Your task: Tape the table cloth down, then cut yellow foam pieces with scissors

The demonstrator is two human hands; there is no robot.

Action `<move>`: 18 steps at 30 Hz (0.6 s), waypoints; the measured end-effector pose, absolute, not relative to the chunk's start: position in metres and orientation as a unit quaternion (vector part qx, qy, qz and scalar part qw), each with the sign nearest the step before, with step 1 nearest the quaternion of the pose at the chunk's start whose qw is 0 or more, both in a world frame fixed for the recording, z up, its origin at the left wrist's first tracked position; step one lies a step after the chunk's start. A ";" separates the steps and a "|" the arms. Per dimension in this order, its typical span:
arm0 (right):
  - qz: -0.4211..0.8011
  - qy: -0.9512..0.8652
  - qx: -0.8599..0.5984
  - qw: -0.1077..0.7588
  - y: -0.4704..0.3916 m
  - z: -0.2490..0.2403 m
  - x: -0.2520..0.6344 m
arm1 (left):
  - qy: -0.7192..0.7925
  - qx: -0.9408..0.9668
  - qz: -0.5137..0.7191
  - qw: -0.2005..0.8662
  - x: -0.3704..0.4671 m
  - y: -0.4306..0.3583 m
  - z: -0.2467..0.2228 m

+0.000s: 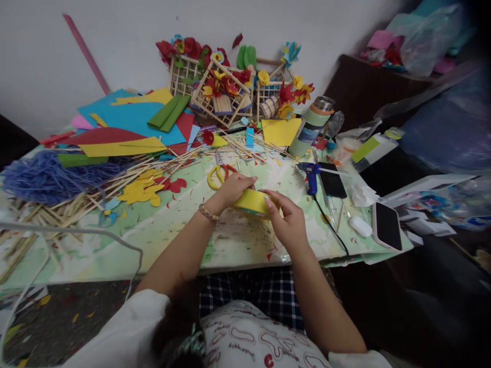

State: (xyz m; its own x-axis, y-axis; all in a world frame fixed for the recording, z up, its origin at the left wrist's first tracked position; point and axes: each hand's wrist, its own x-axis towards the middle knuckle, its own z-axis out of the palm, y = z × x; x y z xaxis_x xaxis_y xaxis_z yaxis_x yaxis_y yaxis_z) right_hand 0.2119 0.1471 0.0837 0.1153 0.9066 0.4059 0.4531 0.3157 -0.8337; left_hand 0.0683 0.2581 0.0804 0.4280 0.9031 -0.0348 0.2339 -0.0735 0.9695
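Note:
Between both hands, over the near middle of the table, is a curved yellow strip (251,201) that looks like paper or tape. My left hand (235,189) grips its left end from above, with the fingers partly hidden behind it. At the other end, my right hand (286,217) pinches the strip between thumb and fingers. Just beyond my left hand lie scissors (215,177) with yellow and orange-red handles. Yellow paper petals (141,188) and red petals (174,184) rest to the left.
Stick-built frames with paper flowers (222,94) stand against the wall. Coloured sheets (130,117), blue yarn (57,176) and loose sticks crowd the left. At right are a flask (312,128), a blue glue gun (310,176) with its cord, and a phone (386,225). A grey cable (95,232) crosses the lower left.

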 end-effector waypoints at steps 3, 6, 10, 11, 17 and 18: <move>0.222 -0.617 -0.549 0.518 0.148 0.086 0.213 | 0.428 0.668 0.318 0.519 0.068 0.258 0.080; 0.209 -0.620 -0.555 0.514 0.149 0.086 0.212 | 0.424 0.670 0.319 0.520 0.068 0.259 0.079; 0.171 -0.652 -0.566 0.475 0.150 0.086 0.217 | 0.424 0.674 0.321 0.513 0.068 0.257 0.080; 0.171 -0.661 -0.564 0.465 0.151 0.086 0.220 | 0.427 0.674 0.321 0.510 0.068 0.257 0.081; 0.248 -0.703 -0.528 0.406 0.151 0.091 0.238 | 0.424 0.678 0.315 0.511 0.068 0.255 0.082; 0.253 -0.707 -0.528 0.397 0.151 0.092 0.240 | 0.419 0.681 0.314 0.511 0.068 0.255 0.082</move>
